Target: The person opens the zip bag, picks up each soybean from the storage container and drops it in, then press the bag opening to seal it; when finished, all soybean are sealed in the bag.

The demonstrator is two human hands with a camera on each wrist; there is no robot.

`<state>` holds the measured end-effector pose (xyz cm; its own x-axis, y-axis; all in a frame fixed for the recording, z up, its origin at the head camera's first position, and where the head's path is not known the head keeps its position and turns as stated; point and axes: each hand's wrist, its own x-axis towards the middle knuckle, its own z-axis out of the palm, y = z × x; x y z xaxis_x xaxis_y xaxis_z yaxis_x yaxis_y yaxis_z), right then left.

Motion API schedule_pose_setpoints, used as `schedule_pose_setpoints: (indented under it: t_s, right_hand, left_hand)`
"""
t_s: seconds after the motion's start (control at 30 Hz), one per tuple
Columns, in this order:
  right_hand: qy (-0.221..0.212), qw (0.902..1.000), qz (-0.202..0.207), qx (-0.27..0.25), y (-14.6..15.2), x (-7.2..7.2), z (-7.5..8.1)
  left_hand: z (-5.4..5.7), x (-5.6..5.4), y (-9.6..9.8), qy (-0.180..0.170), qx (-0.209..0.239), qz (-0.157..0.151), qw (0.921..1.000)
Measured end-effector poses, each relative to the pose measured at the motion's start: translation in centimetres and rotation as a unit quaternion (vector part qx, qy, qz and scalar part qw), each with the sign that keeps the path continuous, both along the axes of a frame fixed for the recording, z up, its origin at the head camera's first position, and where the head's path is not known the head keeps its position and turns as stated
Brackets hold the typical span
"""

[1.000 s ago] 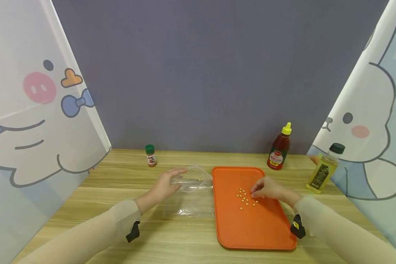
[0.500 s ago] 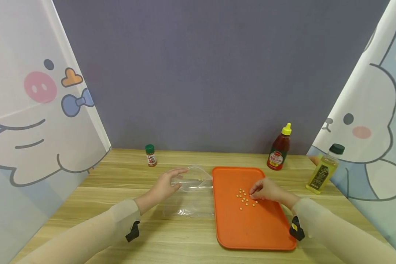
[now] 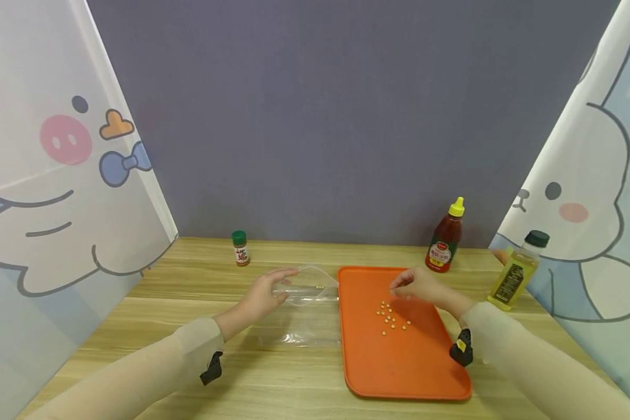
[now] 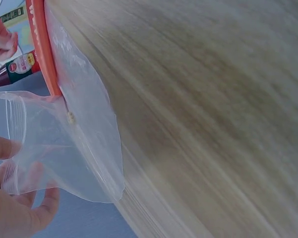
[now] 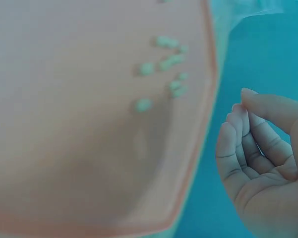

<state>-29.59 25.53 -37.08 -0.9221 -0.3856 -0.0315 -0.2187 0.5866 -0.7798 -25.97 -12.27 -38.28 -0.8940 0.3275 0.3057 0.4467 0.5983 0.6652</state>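
"Since half a second ago, the right hand (image 3: pixel 419 287) has shifted up and away from the small, round, pale-yellow beans (image 3: pixel 389 317) on the flat, orange, rounded-corner tray (image 3: pixel 399 370). It's over the upper part of the tray now, beyond the scatter."

"Is it carrying anything?"

"Can't tell. Its thumb and forefinger tips meet, and the right wrist view shows the other fingers bent in beside them. Whatever might be between those tips is hidden."

"And the left hand (image 3: pixel 264 294)?"

"No visible shift there. It grips the mouth end of the clear plastic zip-seal bag (image 3: pixel 299 335), thumb at the ribbed seal strip, fingers curled on the other side and partly showing through the film."

"So where exactly is the bag?"

"On the pale wood-grain desk (image 3: pixel 278 388), just left of the tray, its mouth standing open in a loop. In the left wrist view its film meets the tray's rim."

"Anything inside it?"

"A few beans (image 4: pixel 71 118), clustered together. The rest I can see lie loose on the tray, near its middle."

"What stands further back?"

"A small shaker jar with a green cap (image 3: pixel 241 249) at the left; at the right, a dark-red sauce bottle with a yellow nozzle (image 3: pixel 444 242) and a clear bottle of yellow oil with a dark-green cap (image 3: pixel 517 273)."
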Motion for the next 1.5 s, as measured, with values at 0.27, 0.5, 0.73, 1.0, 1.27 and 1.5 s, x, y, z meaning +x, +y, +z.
schedule_pose_setpoints:
  t_s: [0.27, 0.5, 0.73, 1.0, 1.27, 1.5]
  right_hand:
    - [0.020, 0.9991, -0.004, 0.036, -3.1, -0.5, 2.7]
    - [0.039, 0.9989, 0.018, 0.017, -6.4, -0.8, 4.3]
    - [0.070, 0.9962, 0.048, -0.022, -11.2, -1.0, 5.2]
    - [0.068, 0.9963, 0.050, -0.016, -15.6, -1.4, 5.0]
    - [0.069, 0.9957, 0.061, -0.007, -17.2, -1.6, 4.4]
    - [0.069, 0.9963, 0.052, -0.007, -17.2, -1.5, 4.2]
  left_hand:
    - [0.2, 0.1, 0.0, 0.000, -0.006, -0.007, 1.0000]
    - [0.4, 0.2, 0.3, -0.012, -0.004, 0.008, 0.9999]
    - [0.3, 0.0, 0.4, -0.009, 0.001, 0.007, 0.9999]
    - [0.5, -0.1, 0.3, 0.009, 0.007, -0.010, 0.9999]
    - [0.5, -0.3, 0.3, 0.007, 0.002, -0.024, 0.9997]
    - [0.0, -0.3, 0.2, 0.032, 0.009, -0.028, 0.9991]
